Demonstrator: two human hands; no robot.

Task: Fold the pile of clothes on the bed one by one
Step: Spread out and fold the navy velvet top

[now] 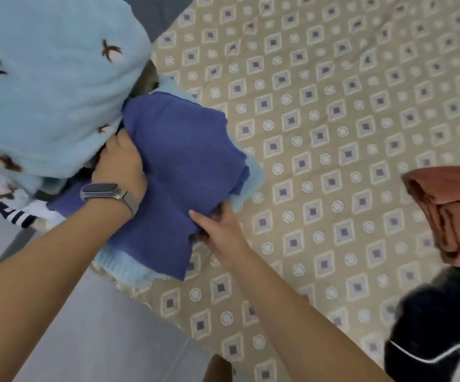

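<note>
Blue garment (179,166): lies folded on the stack at the bed's (333,133) left edge, just beside the light blue blanket (44,86).
Left hand (120,164): your fingers curl into its far edge, where it meets the blanket.
Right hand (217,230): grips its near edge, thumb on top, fingers tucked under.
Do it well: move both hands together and keep the folds flat.
Next: the rust garment (449,213) and black garment (432,326) wait at the right.

Folded dark blue soft cloth (179,161) on top of a light blue fluffy one (129,267), at the bed's edge. Rust-orange folded cloth (454,213) and black bundle (432,326) far right.
</note>
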